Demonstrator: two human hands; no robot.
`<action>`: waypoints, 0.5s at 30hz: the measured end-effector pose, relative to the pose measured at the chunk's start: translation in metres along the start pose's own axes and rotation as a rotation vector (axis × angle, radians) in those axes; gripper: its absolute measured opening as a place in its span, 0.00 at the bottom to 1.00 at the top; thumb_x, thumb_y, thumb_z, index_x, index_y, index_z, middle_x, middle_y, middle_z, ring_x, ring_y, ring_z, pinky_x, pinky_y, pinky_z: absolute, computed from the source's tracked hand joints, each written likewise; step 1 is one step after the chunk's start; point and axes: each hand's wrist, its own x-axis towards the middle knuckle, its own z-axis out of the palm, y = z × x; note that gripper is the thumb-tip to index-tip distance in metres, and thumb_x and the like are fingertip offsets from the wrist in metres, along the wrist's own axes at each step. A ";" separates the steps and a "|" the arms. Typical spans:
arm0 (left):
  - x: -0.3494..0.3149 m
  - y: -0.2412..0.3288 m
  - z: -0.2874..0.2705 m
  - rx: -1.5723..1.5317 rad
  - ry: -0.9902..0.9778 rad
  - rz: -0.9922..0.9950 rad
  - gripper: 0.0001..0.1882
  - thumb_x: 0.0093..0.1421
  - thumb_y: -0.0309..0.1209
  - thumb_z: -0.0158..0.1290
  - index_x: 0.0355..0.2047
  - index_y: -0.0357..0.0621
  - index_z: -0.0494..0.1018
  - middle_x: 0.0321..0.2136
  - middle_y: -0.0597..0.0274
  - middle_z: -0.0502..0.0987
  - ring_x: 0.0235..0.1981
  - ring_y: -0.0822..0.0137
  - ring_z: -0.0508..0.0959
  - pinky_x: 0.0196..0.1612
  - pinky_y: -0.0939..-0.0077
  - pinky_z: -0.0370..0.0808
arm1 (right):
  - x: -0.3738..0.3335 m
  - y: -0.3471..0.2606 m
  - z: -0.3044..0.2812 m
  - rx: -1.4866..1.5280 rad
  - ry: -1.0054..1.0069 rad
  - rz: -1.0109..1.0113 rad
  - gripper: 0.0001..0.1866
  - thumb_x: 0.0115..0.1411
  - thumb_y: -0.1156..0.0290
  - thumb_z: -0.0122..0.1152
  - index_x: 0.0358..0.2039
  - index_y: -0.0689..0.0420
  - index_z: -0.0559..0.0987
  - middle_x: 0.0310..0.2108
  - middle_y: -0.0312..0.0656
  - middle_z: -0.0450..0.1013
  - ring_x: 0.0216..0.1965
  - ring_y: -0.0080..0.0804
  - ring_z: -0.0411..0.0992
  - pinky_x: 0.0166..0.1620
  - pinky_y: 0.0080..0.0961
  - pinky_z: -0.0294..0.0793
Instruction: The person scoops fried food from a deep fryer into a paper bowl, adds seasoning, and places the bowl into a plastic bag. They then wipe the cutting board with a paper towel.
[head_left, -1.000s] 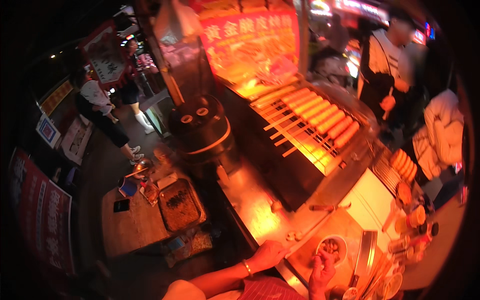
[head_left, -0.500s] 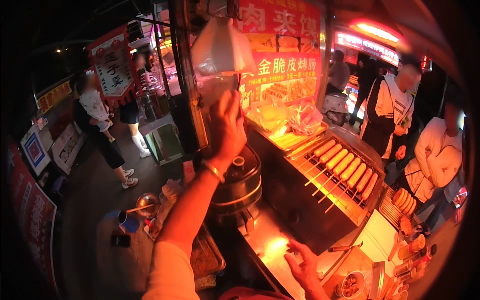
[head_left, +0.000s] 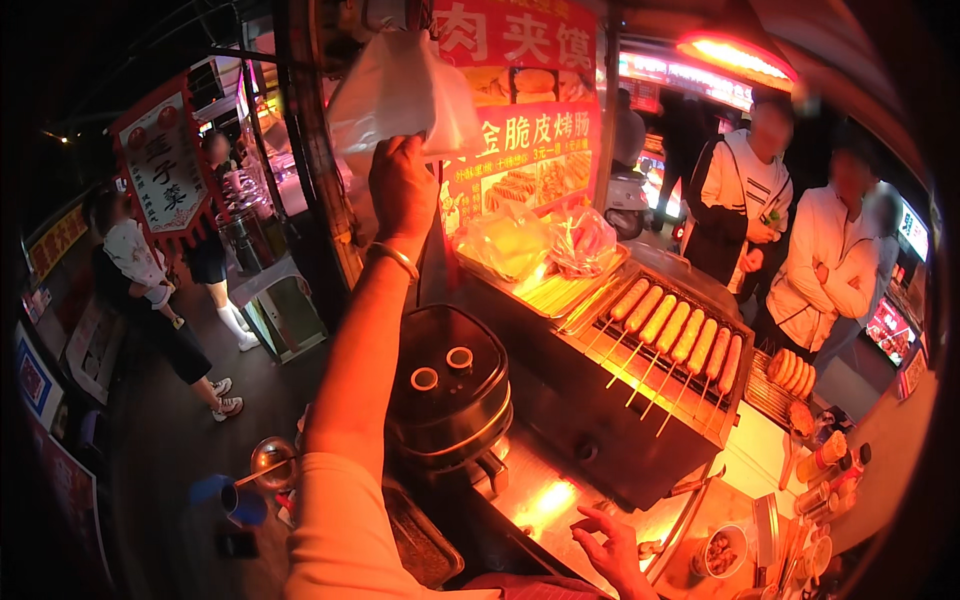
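Note:
My left hand is raised at the end of an outstretched arm, fingers curled and closed on the lower edge of a hanging bunch of white plastic bags. Below that forearm stands a black lidded cooker with two round knobs on top. My right hand hovers low over the lit metal counter, holding nothing, its fingers apart. Ahead of it is a grill, on which a row of skewered sausages lies with the sticks pointing toward me.
Right of my right hand are a bowl of meat pieces, a cleaver and several seasoning bottles. More sausages lie on a rack. Filled clear bags sit behind the grill. People stand across the stall. A metal bowl is at left.
My left hand has risen from below the bags, and its spread fingers have closed on their lower edge. My right hand stays low over the counter. The whole view has shifted.

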 end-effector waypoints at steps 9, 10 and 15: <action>0.027 -0.001 -0.033 -0.142 -0.039 -0.009 0.08 0.50 0.31 0.60 0.21 0.38 0.76 0.19 0.50 0.74 0.21 0.53 0.75 0.24 0.66 0.69 | -0.002 0.009 0.008 -0.010 -0.100 0.045 0.17 0.54 0.75 0.65 0.45 0.58 0.77 0.31 0.41 0.79 0.33 0.26 0.77 0.40 0.22 0.74; 0.029 -0.003 -0.037 -0.150 -0.064 -0.054 0.10 0.49 0.32 0.61 0.19 0.38 0.75 0.18 0.50 0.74 0.21 0.53 0.75 0.24 0.66 0.69 | -0.003 0.010 0.009 -0.012 -0.115 0.035 0.17 0.54 0.75 0.65 0.45 0.58 0.78 0.31 0.41 0.79 0.33 0.26 0.77 0.39 0.22 0.74; 0.033 -0.008 -0.044 -0.273 -0.027 -0.103 0.20 0.43 0.39 0.67 0.14 0.37 0.71 0.14 0.48 0.70 0.15 0.53 0.68 0.20 0.66 0.65 | -0.009 0.013 0.015 -0.020 -0.161 0.094 0.16 0.54 0.73 0.65 0.44 0.57 0.79 0.31 0.40 0.79 0.32 0.25 0.76 0.39 0.23 0.74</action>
